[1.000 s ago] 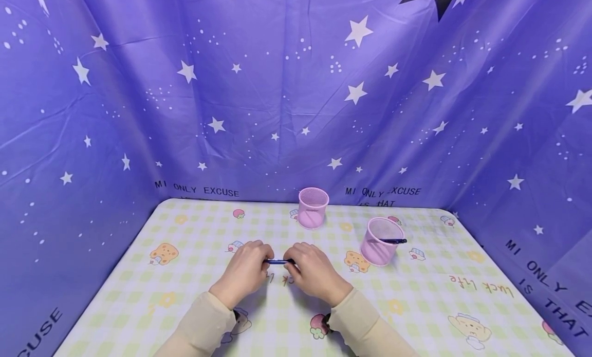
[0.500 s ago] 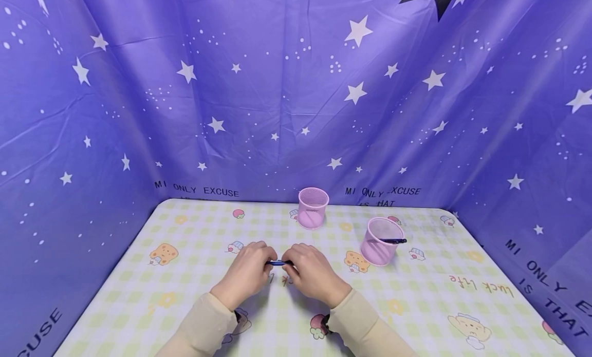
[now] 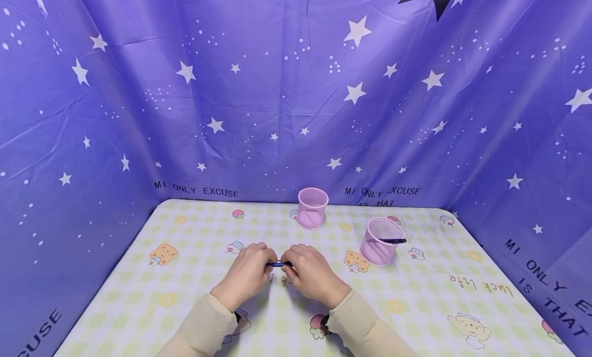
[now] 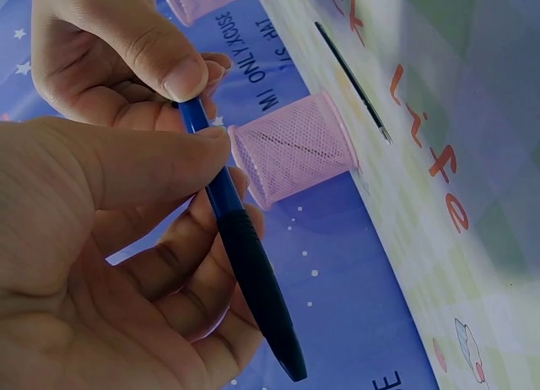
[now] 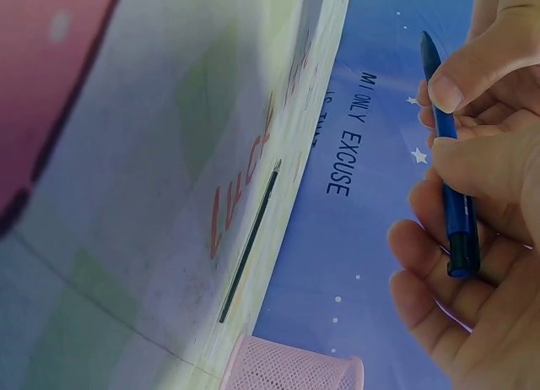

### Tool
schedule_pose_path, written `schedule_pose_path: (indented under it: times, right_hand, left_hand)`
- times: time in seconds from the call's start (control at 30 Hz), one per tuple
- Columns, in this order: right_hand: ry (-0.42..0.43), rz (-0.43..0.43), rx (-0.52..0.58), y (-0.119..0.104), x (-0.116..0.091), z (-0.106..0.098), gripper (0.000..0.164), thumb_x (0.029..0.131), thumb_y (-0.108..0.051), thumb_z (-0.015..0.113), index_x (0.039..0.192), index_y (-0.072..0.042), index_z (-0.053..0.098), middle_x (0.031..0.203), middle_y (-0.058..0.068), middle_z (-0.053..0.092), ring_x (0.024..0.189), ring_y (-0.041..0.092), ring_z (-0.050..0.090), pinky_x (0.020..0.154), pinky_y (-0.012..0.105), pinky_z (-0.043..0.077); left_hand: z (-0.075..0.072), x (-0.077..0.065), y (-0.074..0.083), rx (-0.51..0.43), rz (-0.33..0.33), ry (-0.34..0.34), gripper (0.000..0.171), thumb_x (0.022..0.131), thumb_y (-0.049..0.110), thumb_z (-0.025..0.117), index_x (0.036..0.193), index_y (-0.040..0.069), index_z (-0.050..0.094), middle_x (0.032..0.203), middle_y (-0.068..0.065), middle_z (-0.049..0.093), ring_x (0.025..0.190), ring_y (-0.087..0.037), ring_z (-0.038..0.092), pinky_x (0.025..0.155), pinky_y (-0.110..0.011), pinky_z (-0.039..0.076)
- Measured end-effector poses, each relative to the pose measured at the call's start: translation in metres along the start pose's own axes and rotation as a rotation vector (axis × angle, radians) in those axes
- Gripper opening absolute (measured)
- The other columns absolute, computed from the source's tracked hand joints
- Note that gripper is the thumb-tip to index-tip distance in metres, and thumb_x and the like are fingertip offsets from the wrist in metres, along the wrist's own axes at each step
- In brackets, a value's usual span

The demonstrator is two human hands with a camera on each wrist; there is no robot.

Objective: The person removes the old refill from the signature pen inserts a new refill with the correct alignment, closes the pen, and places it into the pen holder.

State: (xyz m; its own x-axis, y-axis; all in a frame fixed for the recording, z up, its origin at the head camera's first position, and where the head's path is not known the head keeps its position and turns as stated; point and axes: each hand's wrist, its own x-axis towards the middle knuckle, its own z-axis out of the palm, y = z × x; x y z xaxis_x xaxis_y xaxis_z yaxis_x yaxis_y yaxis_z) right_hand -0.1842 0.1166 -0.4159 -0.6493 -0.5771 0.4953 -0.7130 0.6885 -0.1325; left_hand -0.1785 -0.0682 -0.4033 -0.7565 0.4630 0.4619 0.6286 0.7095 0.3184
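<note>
A blue retractable pen (image 3: 277, 264) with a black grip is held level between both hands over the middle of the table. My left hand (image 3: 246, 268) pinches the barrel between thumb and fingers, with the black grip (image 4: 253, 268) and tip end lying along its fingers. At the push-button end, my right hand (image 3: 311, 272) pinches the pen with thumb and curled fingers. Beneath the hands, a thin dark pen refill (image 4: 350, 79) lies on the tablecloth. That refill (image 5: 251, 242) also shows in the right wrist view, while the hands hide it in the head view.
One pink mesh pen cup (image 3: 312, 215) stands near the table's back edge. A second pink mesh cup (image 3: 376, 250) is nearer, to the right, with a dark pen (image 3: 394, 241) jutting past its rim. A purple starred curtain (image 3: 277, 90) borders the checked table (image 3: 115, 295).
Both hands have drawn slightly closer together, and less of the blue barrel shows between them than a second ago. The cups have stayed where they were.
</note>
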Motion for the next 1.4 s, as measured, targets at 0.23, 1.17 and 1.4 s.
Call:
schedule_pose_path:
  times: [0.23, 1.17, 1.4]
  right_hand:
    - [-0.026, 0.010, 0.013, -0.001, 0.000, -0.001, 0.007, 0.085, -0.017, 0.070, 0.091, -0.016, 0.067, 0.083, -0.009, 0.059, 0.077, 0.008, 0.054, 0.070, 0.028, 0.046]
    - [0.000, 0.090, 0.037, 0.011, 0.000, -0.013, 0.021, 0.087, -0.031, 0.067, 0.097, -0.013, 0.068, 0.089, -0.002, 0.064, 0.082, 0.010, 0.056, 0.073, 0.030, 0.047]
    - [0.052, 0.094, 0.018, 0.016, 0.000, -0.016, 0.018, 0.086, -0.029, 0.068, 0.095, -0.014, 0.068, 0.088, -0.005, 0.063, 0.081, 0.010, 0.056, 0.072, 0.030, 0.047]
  left_hand:
    - [0.001, 0.000, -0.001, 0.004, 0.003, 0.002, 0.019, 0.071, -0.006, 0.071, 0.074, 0.012, 0.068, 0.069, 0.003, 0.055, 0.064, -0.011, 0.050, 0.061, -0.028, 0.042]
    - [-0.001, 0.000, -0.005, -0.019, -0.060, -0.027, 0.019, 0.072, -0.005, 0.073, 0.077, 0.012, 0.067, 0.072, 0.003, 0.057, 0.066, -0.011, 0.050, 0.063, -0.030, 0.043]
    - [0.000, 0.000, -0.004, -0.009, -0.067, -0.018, 0.020, 0.072, -0.005, 0.074, 0.076, 0.013, 0.067, 0.071, 0.005, 0.056, 0.065, -0.010, 0.049, 0.062, -0.029, 0.043]
